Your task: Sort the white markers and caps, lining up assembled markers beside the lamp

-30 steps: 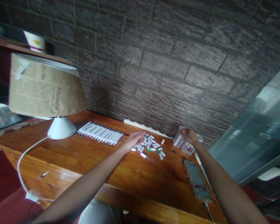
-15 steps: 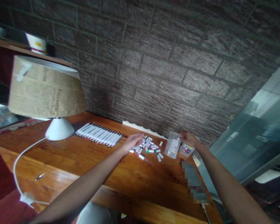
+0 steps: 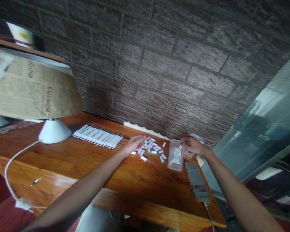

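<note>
**Left hand (image 3: pixel 135 144) on marker caps (image 3: pixel 147 148), right hand (image 3: pixel 192 145) pinching a clear bag (image 3: pixel 175 158)**

At the left of the wooden tabletop (image 3: pixel 62 158), a white lamp base (image 3: pixel 54 131) stands under a newsprint lampshade (image 3: pixel 31 83), its white cord (image 3: pixel 11 170) running down toward the near edge. To the right, a tight row of white markers (image 3: pixel 98 136) lies near the far edge. The hands are well apart. The left hand rests with its fingers loosely extended on the left side of the scattered marker caps, which lie just right of the row. Next comes the clear bag, lying on the tabletop with a printed label, just beside the pile. The right hand's fingertips pinch its upper right corner. Nearer the right edge lies a pixelated object (image 3: pixel 197 180), too blurred to identify.
</note>
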`<state>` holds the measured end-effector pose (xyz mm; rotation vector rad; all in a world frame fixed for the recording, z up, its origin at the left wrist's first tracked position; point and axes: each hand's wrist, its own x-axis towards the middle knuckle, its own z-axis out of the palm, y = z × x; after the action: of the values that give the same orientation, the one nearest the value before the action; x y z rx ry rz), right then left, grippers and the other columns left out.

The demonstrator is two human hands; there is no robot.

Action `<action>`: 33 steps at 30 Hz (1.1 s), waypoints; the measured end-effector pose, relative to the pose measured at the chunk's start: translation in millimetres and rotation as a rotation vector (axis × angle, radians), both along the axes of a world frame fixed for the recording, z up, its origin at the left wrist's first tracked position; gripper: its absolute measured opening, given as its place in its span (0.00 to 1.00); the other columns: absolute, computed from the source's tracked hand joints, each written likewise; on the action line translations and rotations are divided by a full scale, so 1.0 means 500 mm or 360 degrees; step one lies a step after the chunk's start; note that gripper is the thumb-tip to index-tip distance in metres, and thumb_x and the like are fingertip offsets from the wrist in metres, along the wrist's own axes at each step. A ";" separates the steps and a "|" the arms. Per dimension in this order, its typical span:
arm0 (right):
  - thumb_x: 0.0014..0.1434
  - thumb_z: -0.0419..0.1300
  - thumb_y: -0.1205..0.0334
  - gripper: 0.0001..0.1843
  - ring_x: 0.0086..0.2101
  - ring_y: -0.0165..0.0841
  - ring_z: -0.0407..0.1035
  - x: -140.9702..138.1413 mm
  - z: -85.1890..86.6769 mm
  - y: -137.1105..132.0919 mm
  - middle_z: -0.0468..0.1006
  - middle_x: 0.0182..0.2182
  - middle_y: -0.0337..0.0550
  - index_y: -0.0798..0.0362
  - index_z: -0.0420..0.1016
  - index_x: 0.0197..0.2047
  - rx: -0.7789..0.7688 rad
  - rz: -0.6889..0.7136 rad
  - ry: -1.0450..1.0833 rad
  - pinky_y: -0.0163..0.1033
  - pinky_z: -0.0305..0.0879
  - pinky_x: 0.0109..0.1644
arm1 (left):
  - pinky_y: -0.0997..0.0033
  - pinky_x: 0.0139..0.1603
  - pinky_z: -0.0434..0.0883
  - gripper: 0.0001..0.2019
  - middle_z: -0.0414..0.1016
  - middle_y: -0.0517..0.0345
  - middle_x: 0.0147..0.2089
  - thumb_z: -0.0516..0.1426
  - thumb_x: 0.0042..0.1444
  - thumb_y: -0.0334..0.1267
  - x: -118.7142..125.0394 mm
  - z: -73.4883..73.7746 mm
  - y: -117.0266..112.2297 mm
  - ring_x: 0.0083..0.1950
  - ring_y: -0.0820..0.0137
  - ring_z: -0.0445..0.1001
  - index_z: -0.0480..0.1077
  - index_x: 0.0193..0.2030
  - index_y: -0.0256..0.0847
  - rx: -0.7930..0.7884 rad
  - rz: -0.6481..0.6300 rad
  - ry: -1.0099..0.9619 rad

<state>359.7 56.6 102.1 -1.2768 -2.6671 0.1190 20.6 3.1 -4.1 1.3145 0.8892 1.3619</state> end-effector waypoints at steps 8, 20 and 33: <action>0.60 0.54 0.63 0.13 0.35 0.32 0.73 0.016 -0.012 0.021 0.76 0.46 0.54 0.57 0.73 0.45 0.0404 -0.0350 -0.0146 0.32 0.64 0.43 | 0.79 0.21 0.49 0.27 0.65 0.64 0.21 0.60 0.48 0.60 0.003 -0.003 -0.001 0.20 0.80 0.57 0.73 0.39 0.33 -0.0052 0.0026 0.0047; 0.61 0.54 0.67 0.19 0.41 0.35 0.74 0.018 -0.071 0.066 0.74 0.52 0.54 0.56 0.68 0.55 0.0433 -0.0409 0.0017 0.37 0.65 0.52 | 0.77 0.21 0.51 0.27 0.66 0.63 0.21 0.60 0.48 0.59 0.005 0.001 -0.007 0.20 0.80 0.57 0.73 0.39 0.33 -0.0044 0.0014 0.0097; 0.62 0.50 0.61 0.14 0.37 0.37 0.71 -0.118 -0.150 -0.024 0.75 0.43 0.50 0.53 0.72 0.47 0.0677 -0.0309 0.0826 0.42 0.67 0.46 | 0.78 0.20 0.55 0.26 0.68 0.62 0.22 0.57 0.51 0.60 0.008 -0.014 -0.001 0.20 0.77 0.60 0.74 0.39 0.35 0.0050 0.0075 0.0355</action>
<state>300.8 44.5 27.0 -1.1593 -1.9862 -0.1230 24.3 2.5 -11.2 1.4987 1.0585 1.2865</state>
